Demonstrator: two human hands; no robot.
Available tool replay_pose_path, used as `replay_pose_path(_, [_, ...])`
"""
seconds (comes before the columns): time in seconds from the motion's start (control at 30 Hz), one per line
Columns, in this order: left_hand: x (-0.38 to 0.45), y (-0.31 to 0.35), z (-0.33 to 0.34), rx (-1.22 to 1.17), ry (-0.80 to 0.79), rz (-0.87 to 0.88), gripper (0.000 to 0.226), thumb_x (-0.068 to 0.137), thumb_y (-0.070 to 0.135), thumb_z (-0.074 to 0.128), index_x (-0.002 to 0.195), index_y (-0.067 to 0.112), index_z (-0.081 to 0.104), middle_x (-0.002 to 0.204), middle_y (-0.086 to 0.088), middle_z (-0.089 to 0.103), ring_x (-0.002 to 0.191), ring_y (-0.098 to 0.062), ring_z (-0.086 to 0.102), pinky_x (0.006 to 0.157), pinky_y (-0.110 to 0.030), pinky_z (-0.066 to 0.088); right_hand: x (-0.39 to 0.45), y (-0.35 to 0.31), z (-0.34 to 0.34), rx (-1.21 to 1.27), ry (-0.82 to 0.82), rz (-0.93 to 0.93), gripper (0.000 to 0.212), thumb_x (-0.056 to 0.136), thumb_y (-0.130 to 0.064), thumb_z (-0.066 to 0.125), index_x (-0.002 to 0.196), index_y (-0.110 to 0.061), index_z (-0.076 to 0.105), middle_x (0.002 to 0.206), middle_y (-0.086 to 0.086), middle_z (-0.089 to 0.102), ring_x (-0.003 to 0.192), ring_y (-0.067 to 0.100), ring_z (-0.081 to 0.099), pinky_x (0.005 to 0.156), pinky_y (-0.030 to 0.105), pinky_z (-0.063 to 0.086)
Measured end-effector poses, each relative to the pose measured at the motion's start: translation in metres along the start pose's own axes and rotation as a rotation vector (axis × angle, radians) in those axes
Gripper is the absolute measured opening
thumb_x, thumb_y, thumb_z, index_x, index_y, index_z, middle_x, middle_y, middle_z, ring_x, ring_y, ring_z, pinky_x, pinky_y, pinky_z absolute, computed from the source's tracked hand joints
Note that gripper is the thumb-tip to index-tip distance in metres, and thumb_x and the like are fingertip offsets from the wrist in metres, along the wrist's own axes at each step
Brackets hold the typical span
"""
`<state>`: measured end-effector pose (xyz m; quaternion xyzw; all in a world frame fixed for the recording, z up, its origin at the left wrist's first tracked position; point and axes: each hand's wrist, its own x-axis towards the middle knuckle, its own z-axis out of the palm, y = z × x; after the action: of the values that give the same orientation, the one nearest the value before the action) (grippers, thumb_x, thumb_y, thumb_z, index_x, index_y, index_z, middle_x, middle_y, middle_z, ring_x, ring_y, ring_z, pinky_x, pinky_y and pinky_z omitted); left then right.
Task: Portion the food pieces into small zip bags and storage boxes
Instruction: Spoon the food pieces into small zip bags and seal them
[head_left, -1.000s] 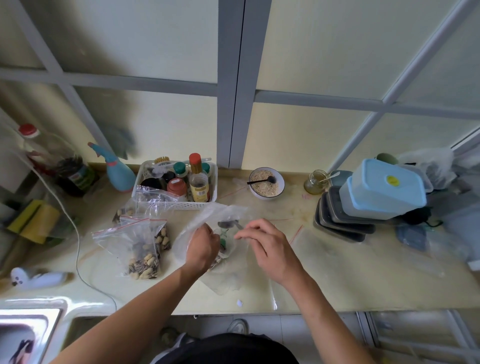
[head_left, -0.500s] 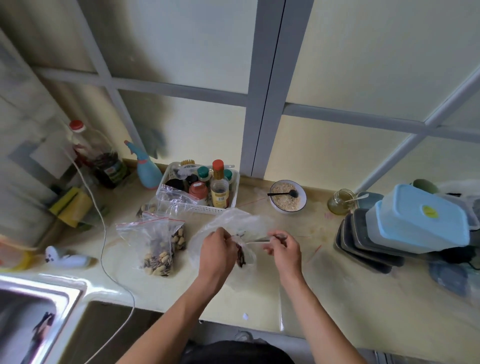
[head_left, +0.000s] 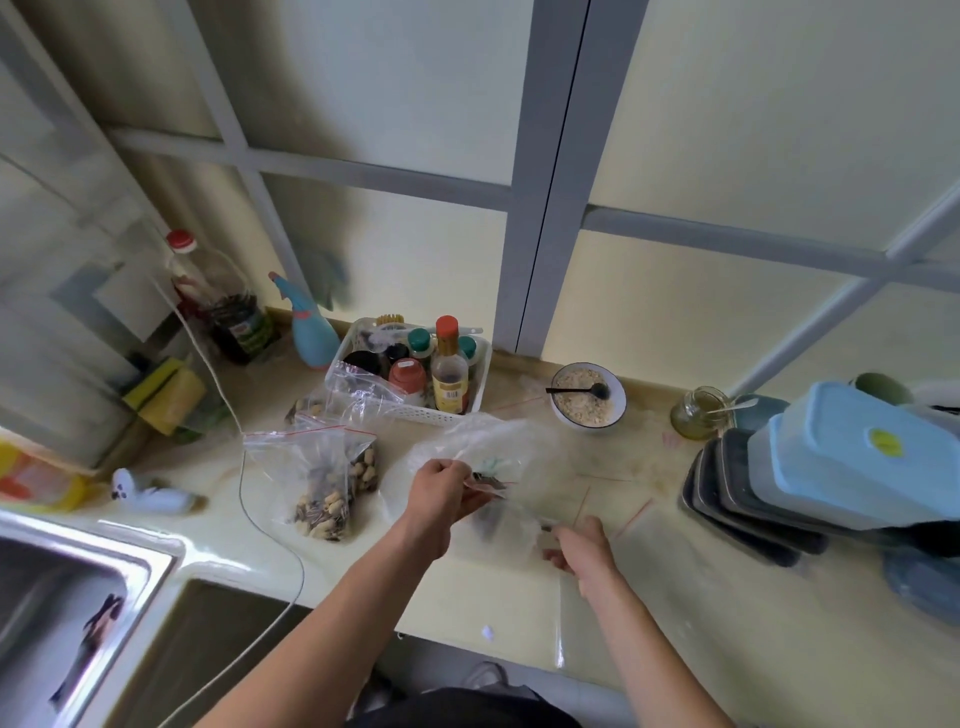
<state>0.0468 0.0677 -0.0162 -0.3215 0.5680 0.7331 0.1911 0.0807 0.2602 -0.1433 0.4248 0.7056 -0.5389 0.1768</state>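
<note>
My left hand (head_left: 441, 493) pinches the mouth of a small clear zip bag (head_left: 498, 512) with dark seeds at its top, held just above the cream counter (head_left: 519, 597). My right hand (head_left: 579, 545) sits lower right of it, fingers curled on the bag's other edge; the view is blurred there. Behind the small bag lies a large crumpled clear bag (head_left: 483, 441). Two filled zip bags of peanuts and seeds (head_left: 324, 483) stand to the left. Stacked storage boxes, the top one with a blue lid (head_left: 857, 452), stand on the right.
A white basket of sauce bottles (head_left: 415, 379) stands at the back, a bowl of oats with a black spoon (head_left: 587, 397) and a glass jar (head_left: 696, 413) to its right. A steel sink (head_left: 67, 587) lies at front left, and a white cable (head_left: 265, 519) crosses the counter.
The camera swung left and tilted. My right hand dropped toward me and to the right, drawing the small bag out, while my left hand kept its pinch on the bag's mouth.
</note>
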Motion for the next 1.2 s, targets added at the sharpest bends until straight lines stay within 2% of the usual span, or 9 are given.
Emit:
replay_pose_path(0.17, [0.006, -0.011, 0.012, 0.005, -0.009, -0.035, 0.004, 0.096, -0.003, 0.050, 0.098, -0.001, 0.052, 0.095, -0.023, 0.061, 0.079, -0.033, 0.068, 0.073, -0.036, 0.063, -0.027, -0.007, -0.016, -0.399, 0.179, -0.255, 0.031, 0.089, -0.007, 0.057, 0.119, -0.011, 0.062, 0.123, 0.013, 0.053, 0.104, 0.035, 0.063, 0.082, 0.027, 0.047])
replay_pose_path(0.27, [-0.002, -0.014, 0.023, -0.025, -0.030, -0.055, 0.010, 0.095, -0.005, 0.046, 0.088, -0.002, 0.053, 0.082, -0.021, 0.065, 0.076, -0.034, 0.067, 0.080, -0.039, 0.061, -0.041, -0.015, -0.015, -0.281, -0.031, -0.516, 0.040, 0.086, -0.007, 0.062, 0.124, -0.019, 0.062, 0.126, 0.002, 0.063, 0.111, 0.022, 0.062, 0.092, 0.028, 0.050])
replay_pose_path(0.37, [-0.013, -0.017, 0.033, -0.005, -0.074, -0.055, 0.011, 0.094, -0.002, 0.047, 0.088, -0.001, 0.056, 0.071, -0.016, 0.069, 0.071, -0.031, 0.067, 0.079, -0.039, 0.061, -0.051, -0.020, -0.008, -0.271, -0.134, -0.635, 0.039, 0.083, -0.023, 0.069, 0.122, -0.025, 0.059, 0.119, -0.008, 0.064, 0.107, 0.013, 0.061, 0.090, 0.031, 0.052])
replay_pose_path(0.6, [-0.020, 0.004, 0.019, 0.264, -0.129, 0.091, 0.039, 0.102, 0.039, 0.038, 0.096, 0.010, 0.063, 0.087, -0.011, 0.074, 0.066, -0.023, 0.067, 0.063, -0.030, 0.044, -0.069, -0.049, -0.019, -0.275, 0.195, -0.889, 0.014, 0.085, -0.015, 0.077, 0.080, -0.020, 0.065, 0.081, -0.005, 0.065, 0.075, 0.013, 0.062, 0.063, 0.019, 0.043])
replay_pose_path(0.73, [-0.009, 0.011, -0.014, 0.265, -0.013, 0.197, 0.026, 0.099, 0.024, 0.046, 0.099, 0.006, 0.066, 0.089, -0.010, 0.064, 0.062, -0.018, 0.060, 0.058, -0.028, 0.039, -0.100, -0.081, -0.021, -0.253, 0.197, -1.044, 0.024, 0.085, -0.015, 0.076, 0.075, -0.022, 0.055, 0.076, -0.005, 0.055, 0.069, 0.008, 0.054, 0.060, 0.014, 0.039])
replay_pose_path(0.83, [-0.006, 0.015, -0.040, 0.296, -0.087, 0.301, 0.017, 0.095, 0.008, 0.054, 0.109, 0.013, 0.063, 0.103, -0.008, 0.066, 0.081, -0.018, 0.067, 0.069, -0.026, 0.047, -0.124, -0.102, -0.009, -0.246, 0.175, -1.147, 0.027, 0.086, -0.012, 0.074, 0.074, -0.021, 0.051, 0.074, -0.006, 0.052, 0.067, 0.010, 0.051, 0.060, 0.015, 0.037])
replay_pose_path(0.97, [-0.009, 0.029, -0.081, 0.370, -0.362, 0.451, 0.055, 0.090, 0.009, 0.063, 0.139, 0.033, 0.052, 0.138, 0.009, 0.059, 0.127, -0.008, 0.055, 0.102, -0.029, 0.048, -0.143, -0.119, 0.023, -0.203, 0.006, -1.155, 0.015, 0.087, -0.018, 0.076, 0.082, -0.019, 0.062, 0.079, -0.007, 0.064, 0.074, 0.010, 0.061, 0.064, 0.023, 0.048])
replay_pose_path(1.07, [-0.011, 0.044, -0.110, 0.330, -0.395, 0.441, 0.048, 0.091, 0.009, 0.070, 0.135, 0.025, 0.058, 0.133, 0.006, 0.063, 0.123, -0.010, 0.060, 0.102, -0.030, 0.051, -0.144, -0.121, 0.055, -0.211, -0.155, -1.059, 0.015, 0.086, -0.024, 0.079, 0.084, -0.022, 0.064, 0.080, -0.009, 0.070, 0.076, 0.007, 0.065, 0.066, 0.021, 0.050])
replay_pose_path(1.2, [0.002, 0.050, -0.144, 0.278, -0.221, 0.391, 0.020, 0.089, 0.014, 0.073, 0.105, 0.002, 0.072, 0.103, -0.008, 0.077, 0.101, -0.022, 0.072, 0.092, -0.033, 0.058, -0.128, -0.112, 0.100, -0.216, -0.327, -0.805, 0.025, 0.081, -0.034, 0.081, 0.076, -0.022, 0.060, 0.074, -0.009, 0.070, 0.069, 0.007, 0.063, 0.065, 0.024, 0.051])
